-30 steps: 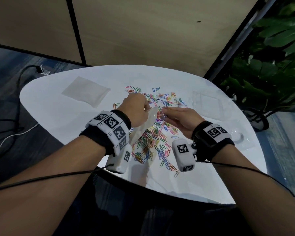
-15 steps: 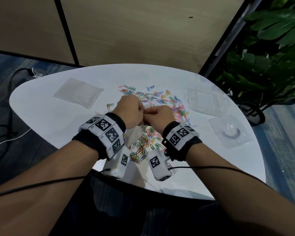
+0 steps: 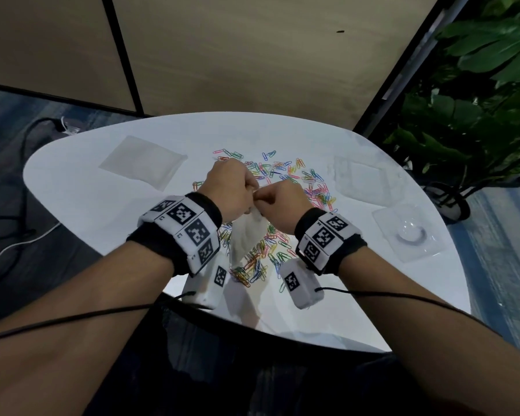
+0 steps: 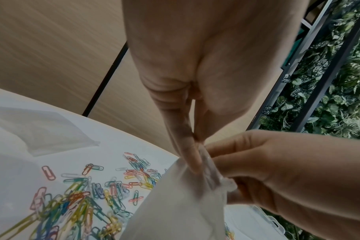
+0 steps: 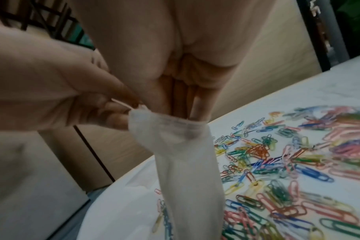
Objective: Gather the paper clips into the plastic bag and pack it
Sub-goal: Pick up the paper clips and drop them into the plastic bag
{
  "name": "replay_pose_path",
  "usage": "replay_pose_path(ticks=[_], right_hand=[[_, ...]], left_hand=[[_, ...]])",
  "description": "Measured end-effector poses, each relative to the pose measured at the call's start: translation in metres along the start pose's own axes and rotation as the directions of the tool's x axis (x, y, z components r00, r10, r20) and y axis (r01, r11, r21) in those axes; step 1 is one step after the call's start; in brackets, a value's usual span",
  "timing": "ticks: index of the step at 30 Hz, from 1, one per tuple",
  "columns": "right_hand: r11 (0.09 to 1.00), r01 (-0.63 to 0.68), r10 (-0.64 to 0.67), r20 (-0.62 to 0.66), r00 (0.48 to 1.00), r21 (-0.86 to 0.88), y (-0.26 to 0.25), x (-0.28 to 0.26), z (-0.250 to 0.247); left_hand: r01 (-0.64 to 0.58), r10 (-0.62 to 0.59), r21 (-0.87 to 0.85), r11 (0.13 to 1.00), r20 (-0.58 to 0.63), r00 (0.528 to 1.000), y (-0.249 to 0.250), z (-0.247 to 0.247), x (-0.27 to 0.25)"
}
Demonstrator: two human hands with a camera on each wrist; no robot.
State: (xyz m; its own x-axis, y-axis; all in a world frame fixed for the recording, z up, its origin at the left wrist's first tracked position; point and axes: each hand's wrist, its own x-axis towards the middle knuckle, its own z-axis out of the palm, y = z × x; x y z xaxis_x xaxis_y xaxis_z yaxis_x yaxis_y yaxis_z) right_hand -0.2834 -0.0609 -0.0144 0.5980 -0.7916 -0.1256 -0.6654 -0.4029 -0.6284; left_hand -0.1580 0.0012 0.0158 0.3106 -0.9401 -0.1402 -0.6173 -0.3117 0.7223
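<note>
A translucent plastic bag (image 3: 246, 238) hangs upright over the scattered coloured paper clips (image 3: 294, 175) on the white table (image 3: 72, 187). My left hand (image 3: 233, 190) pinches one side of the bag's mouth. My right hand (image 3: 278, 202) meets it and pinches the other side. In the left wrist view my left fingers (image 4: 187, 146) grip the bag (image 4: 175, 203) rim against the right hand (image 4: 277, 170). In the right wrist view my right fingers (image 5: 181, 97) reach into the mouth of the bag (image 5: 185, 162), beside the clips (image 5: 277, 162). I cannot see any clips inside the bag.
A flat stack of spare bags (image 3: 141, 162) lies at the back left. A clear lid (image 3: 367, 181) and a clear tray (image 3: 409, 232) sit on the right. A leafy plant (image 3: 478, 100) stands beyond the right edge. Cables (image 3: 18, 235) trail on the floor at left.
My right hand has come left from over the clips and joined the left hand at the bag's mouth. The bag now hangs between both hands.
</note>
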Motion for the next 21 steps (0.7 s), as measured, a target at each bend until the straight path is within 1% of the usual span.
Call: replay_pose_path(ticks=[1,2,3,5,6,7,8,9,10,11,12,13,14,15,16,19,21], right_hand=[[1.000,0.014,-0.014,0.019,1.000,0.008,0.000,-0.001,-0.002],[0.998,0.008,-0.009,0.011,1.000,0.055,0.000,-0.002,-0.006],[0.990,-0.006,0.009,-0.024,1.000,0.143,0.001,-0.005,-0.011],[0.940,-0.025,0.066,-0.111,0.992,0.340,0.010,-0.011,-0.022],[0.925,-0.049,0.102,-0.121,0.987,0.377,0.019,-0.016,-0.028],[0.933,-0.108,0.146,-0.085,0.986,0.344,0.029,-0.023,-0.033],[0.951,-0.190,0.197,-0.006,0.980,0.244,0.042,-0.031,-0.037],[0.953,-0.288,0.279,0.096,0.955,0.097,0.057,-0.041,-0.036],[0.919,-0.389,0.393,0.187,0.900,-0.059,0.072,-0.052,-0.033],[0.859,-0.473,0.510,0.256,0.821,-0.197,0.084,-0.064,-0.026],[0.798,-0.527,0.600,0.302,0.740,-0.293,0.092,-0.076,-0.017],[0.753,-0.569,0.657,0.326,0.679,-0.332,0.097,-0.086,-0.005],[0.725,-0.613,0.689,0.327,0.647,-0.313,0.100,-0.093,0.006],[0.714,-0.649,0.699,0.309,0.644,-0.263,0.101,-0.097,0.016],[0.723,-0.655,0.690,0.274,0.670,-0.219,0.100,-0.098,0.025],[0.799,-0.554,0.594,0.157,0.789,-0.233,0.092,-0.085,0.044],[0.827,-0.512,0.546,0.114,0.830,-0.233,0.085,-0.072,0.052]], left_hand=[[-0.006,0.006,0.009,1.000,0.000,1.000,0.000,0.000,0.000],[-0.009,0.009,0.015,1.000,-0.004,1.000,-0.001,-0.001,0.001],[-0.006,0.006,0.007,1.000,-0.009,1.000,-0.001,-0.001,0.002],[-0.004,0.003,-0.023,1.000,-0.026,1.000,-0.002,-0.004,0.003],[-0.009,0.008,-0.032,0.999,-0.036,0.999,-0.002,-0.006,0.004],[-0.016,0.014,-0.033,0.999,-0.044,0.999,-0.003,-0.008,0.005],[-0.023,0.021,-0.029,0.999,-0.050,0.999,-0.005,-0.011,0.005],[-0.027,0.026,-0.021,0.999,-0.058,0.998,-0.006,-0.015,0.005],[-0.033,0.032,-0.012,0.999,-0.067,0.997,-0.008,-0.019,0.004],[-0.039,0.039,-0.004,0.999,-0.074,0.997,-0.009,-0.023,0.003],[-0.043,0.043,-0.002,0.999,-0.083,0.996,-0.011,-0.026,0.002],[-0.042,0.042,0.001,0.999,-0.091,0.995,-0.013,-0.030,0.000],[-0.038,0.038,0.004,0.999,-0.100,0.994,-0.015,-0.034,-0.002],[-0.032,0.032,0.007,0.999,-0.108,0.994,-0.018,-0.038,-0.004],[-0.025,0.026,0.008,1.000,-0.114,0.993,-0.021,-0.043,-0.006],[-0.004,0.008,0.036,0.999,-0.124,0.992,-0.035,-0.056,-0.013],[0.010,-0.005,0.044,0.999,-0.122,0.993,-0.045,-0.062,-0.017]])
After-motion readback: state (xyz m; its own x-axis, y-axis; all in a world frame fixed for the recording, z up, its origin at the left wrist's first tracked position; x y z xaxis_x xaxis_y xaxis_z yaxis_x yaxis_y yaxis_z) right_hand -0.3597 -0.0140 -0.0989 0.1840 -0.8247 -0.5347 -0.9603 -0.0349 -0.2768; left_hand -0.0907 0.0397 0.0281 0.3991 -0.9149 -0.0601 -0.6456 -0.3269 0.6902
